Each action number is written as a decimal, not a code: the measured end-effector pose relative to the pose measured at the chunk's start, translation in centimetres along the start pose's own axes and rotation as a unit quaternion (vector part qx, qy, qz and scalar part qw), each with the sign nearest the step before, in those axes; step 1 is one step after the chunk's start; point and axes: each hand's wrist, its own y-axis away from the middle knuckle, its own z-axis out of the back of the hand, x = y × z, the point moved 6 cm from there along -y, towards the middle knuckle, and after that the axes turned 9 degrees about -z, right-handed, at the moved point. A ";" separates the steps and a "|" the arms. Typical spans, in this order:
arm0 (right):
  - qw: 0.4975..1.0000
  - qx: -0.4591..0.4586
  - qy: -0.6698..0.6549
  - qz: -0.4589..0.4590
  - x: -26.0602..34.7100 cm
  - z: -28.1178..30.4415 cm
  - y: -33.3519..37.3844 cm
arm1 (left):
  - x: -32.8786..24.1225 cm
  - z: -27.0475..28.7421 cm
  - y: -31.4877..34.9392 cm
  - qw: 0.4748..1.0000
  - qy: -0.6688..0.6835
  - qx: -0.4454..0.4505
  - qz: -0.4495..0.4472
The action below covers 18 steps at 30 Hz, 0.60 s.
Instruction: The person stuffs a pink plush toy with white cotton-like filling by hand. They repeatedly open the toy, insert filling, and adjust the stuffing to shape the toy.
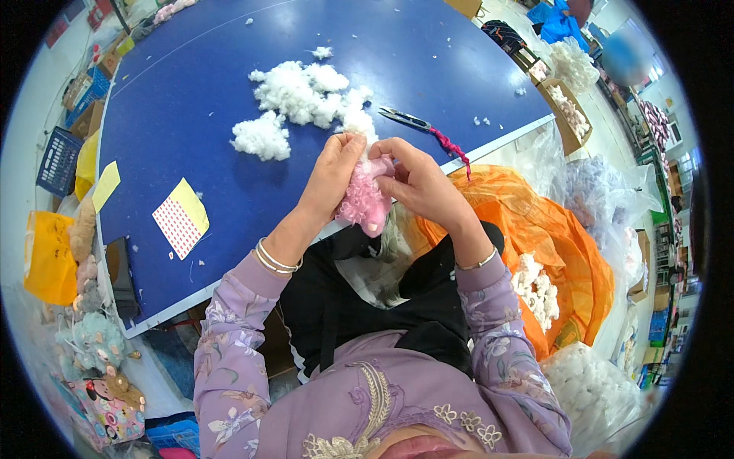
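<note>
Between my hands, at the near edge of the blue table, is a small pink curly plush piece [365, 200]. My left hand [330, 174] is closed on its left side, its thumb and fingertips together beside a tuft of white stuffing [357, 122]. My right hand [420, 183] grips the plush from the right, fingers curled over its upper edge. The tuft runs from the top of the plush toward a loose pile of white fibre stuffing [302, 93] on the table. Thread snips [407, 118] with a pink wrapped cord lie to the right of the pile.
The blue table [229, 222] carries a sheet of small red stickers [180, 219] on the left and a dark flat object [121, 279] at its left edge. An orange bag [566, 260] with white pieces stands at my right. Plush toys [95, 342] hang at the left.
</note>
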 end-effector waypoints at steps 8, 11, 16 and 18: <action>0.972 -0.223 0.062 -0.027 -2.3 2.2 0.4 | -2.5 -1.3 0.7 0.839 -0.468 0.023 -0.275; 0.964 -0.250 0.079 -0.035 -2.0 2.0 0.7 | -3.7 -3.1 1.6 0.762 -0.556 0.044 -0.329; 0.963 -0.250 0.095 -0.045 -1.1 1.1 0.8 | -3.6 -3.0 1.7 0.755 -0.581 0.034 -0.303; 0.962 -0.246 0.111 -0.041 -1.2 0.5 0.8 | -3.8 -2.9 1.7 0.746 -0.582 0.028 -0.323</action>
